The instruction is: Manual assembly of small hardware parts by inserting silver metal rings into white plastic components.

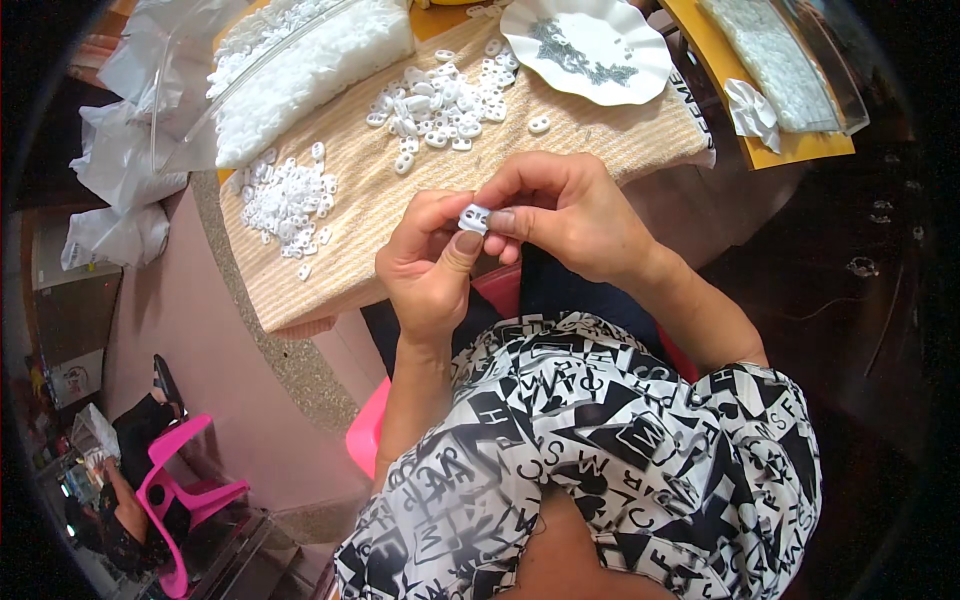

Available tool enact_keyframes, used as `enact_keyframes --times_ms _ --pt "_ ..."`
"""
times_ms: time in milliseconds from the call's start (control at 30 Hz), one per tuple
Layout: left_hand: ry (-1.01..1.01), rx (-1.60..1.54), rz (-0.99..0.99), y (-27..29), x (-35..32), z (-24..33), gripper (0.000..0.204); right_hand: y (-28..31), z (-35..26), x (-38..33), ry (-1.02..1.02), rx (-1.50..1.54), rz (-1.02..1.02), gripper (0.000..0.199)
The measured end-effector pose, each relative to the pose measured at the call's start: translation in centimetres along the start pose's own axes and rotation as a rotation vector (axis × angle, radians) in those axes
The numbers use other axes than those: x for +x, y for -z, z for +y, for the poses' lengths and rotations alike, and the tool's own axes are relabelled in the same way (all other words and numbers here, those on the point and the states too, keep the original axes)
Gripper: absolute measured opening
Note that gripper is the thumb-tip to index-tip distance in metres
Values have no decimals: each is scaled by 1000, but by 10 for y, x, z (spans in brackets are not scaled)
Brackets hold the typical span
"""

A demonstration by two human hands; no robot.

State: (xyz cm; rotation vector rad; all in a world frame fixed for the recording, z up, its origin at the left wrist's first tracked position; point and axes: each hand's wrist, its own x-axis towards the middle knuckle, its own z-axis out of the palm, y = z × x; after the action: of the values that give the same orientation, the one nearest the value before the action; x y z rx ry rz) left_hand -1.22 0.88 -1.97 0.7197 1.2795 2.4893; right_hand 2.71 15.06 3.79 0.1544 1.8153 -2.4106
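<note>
Over the near edge of the cloth-covered table, a small white two-hole cord lock (474, 219) is pinched between my two hands. My left hand (430, 262) grips it from the left, thumb on its near side. From the right, the thumb and fingers of my right hand (575, 215) close on its other end. Beyond my hands lies a loose pile of white two-hole plastic pieces (432, 112), with a single one (539, 125) apart on the right. Smaller white plastic parts (288, 200) are heaped to the left. A white wavy-rimmed plate (640, 62) bears many tiny dark grey pieces, possibly springs.
A clear bin (310, 85) full of white parts stands at the far left of the striped cloth (350, 245). Another clear container (775, 70) sits on a yellow board at right, beside crumpled paper (752, 115). A person sits near a pink chair (175, 495) at lower left.
</note>
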Motion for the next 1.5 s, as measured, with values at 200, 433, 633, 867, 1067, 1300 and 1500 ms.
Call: enact_keyframes --times_ms 200,433,633,867,1067,1300,1500 --pt "-6 -4 -1 1 -1 -4 26 2 4 1 -14 -18 0 8" --pt "26 63 12 8 0 -3 25 3 7 4 -7 18 -2 8" --pt "96 -6 8 13 3 2 24 2 3 5 -52 38 -22 11" --pt "83 -30 -6 12 2 -1 22 3 4 4 -68 16 -28 10" --pt "-38 69 -36 14 0 -7 23 4 5 5 -68 -17 -30 10" --pt "-56 107 -30 16 -3 -12 24 4 9 4 -7 -37 -8 7" --pt "-63 147 -37 19 -1 -13 26 2 6 4 -14 -13 5 6"
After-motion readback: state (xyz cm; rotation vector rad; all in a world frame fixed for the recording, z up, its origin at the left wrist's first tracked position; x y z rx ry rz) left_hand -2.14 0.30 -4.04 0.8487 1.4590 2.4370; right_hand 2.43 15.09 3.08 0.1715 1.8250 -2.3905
